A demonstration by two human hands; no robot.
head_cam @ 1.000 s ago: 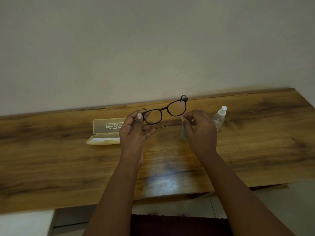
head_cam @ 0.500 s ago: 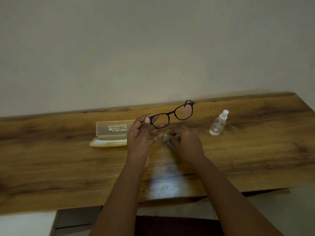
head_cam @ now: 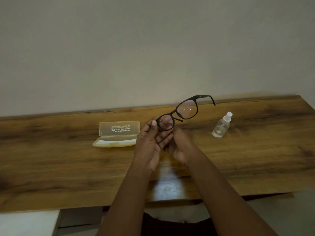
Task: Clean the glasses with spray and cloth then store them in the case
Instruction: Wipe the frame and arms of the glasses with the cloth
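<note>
The blurred right hand (head_cam: 180,147) hides any cloth in its grip.

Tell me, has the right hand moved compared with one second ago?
Yes. The right hand has drawn left, away from the spray bottle, and now sits beside the left hand.

Both forearms are bare from the bottom edge of the view up to the wrists, with no sleeve, watch, bracelet or ring showing. The left hand (head_cam: 150,143) is sharp enough to show short, plain, unpainted nails, the thumbnail pale and rounded. The right hand (head_cam: 180,147) is blurred, so its nails and fingers cannot be made out. Low between the arms lies a strip of dark maroon clothing (head_cam: 177,225) with a curved upper edge
</note>
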